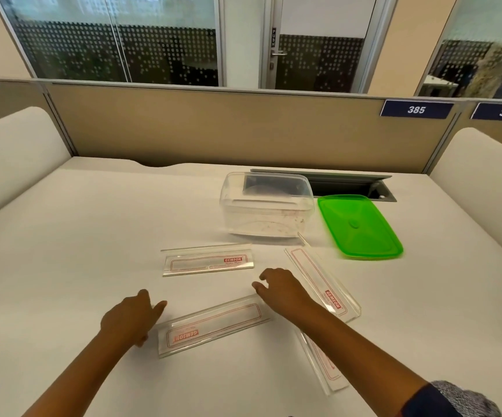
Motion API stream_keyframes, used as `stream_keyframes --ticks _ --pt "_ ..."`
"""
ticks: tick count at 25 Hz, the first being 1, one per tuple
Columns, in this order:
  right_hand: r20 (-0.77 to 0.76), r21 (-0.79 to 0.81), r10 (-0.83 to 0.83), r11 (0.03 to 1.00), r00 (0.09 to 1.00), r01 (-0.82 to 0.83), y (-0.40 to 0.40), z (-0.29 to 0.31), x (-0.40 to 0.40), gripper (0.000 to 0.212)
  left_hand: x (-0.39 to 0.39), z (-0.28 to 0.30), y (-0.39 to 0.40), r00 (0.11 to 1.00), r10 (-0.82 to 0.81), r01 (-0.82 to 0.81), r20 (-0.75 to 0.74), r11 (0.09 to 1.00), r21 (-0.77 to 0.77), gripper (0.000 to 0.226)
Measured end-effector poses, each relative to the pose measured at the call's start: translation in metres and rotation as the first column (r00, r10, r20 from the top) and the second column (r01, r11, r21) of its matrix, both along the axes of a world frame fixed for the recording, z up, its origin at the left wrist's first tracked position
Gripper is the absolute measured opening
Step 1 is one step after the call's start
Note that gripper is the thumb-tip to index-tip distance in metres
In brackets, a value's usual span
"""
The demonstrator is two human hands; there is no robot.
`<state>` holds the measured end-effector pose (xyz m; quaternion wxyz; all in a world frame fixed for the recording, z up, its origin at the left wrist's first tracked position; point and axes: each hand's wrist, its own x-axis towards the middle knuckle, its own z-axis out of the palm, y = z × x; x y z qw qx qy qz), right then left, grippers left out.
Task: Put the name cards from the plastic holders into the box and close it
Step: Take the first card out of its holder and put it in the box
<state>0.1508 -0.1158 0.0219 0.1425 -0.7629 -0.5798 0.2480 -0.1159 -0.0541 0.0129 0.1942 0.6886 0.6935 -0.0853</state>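
Several clear plastic holders with red-printed name cards lie on the white table. The nearest holder (213, 325) lies slanted between my hands. My left hand (129, 319) rests at its left end, fingers apart. My right hand (279, 291) hovers at its right end, fingers spread, holding nothing. Another holder (209, 261) lies further back. A third holder (323, 284) runs diagonally to the right, and a fourth holder (322, 362) is partly hidden under my right forearm. The clear box (266, 206) stands open behind them. Its green lid (359, 227) lies flat to its right.
A grey cable hatch (352, 185) is open in the table behind the box. A tan partition (213, 127) closes the far edge. Cream side panels stand at the left and right.
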Motion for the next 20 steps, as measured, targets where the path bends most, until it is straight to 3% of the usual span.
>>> stream_keyframes --ticks 4,7,9,20 --pt "-0.206 -0.104 -0.111 0.99 0.972 0.091 0.005 0.002 0.001 0.036 0.01 0.008 -0.001 0.969 0.097 -0.066 0.226 0.988 -0.141 0.028" --pt "-0.258 -0.123 -0.131 0.987 0.957 0.102 0.005 0.001 -0.001 0.025 0.011 0.012 0.001 0.96 0.107 -0.06 0.257 0.981 -0.185 0.024" --pt "-0.295 -0.128 -0.149 0.985 0.944 0.116 0.004 0.0 -0.001 0.029 0.01 0.01 0.002 0.962 0.105 -0.057 0.254 0.98 -0.191 0.023" --pt "-0.336 0.025 -0.144 0.987 0.931 0.161 0.0 0.005 0.005 0.034 0.011 0.011 0.01 0.853 0.191 -0.216 0.486 0.976 -0.004 0.024"
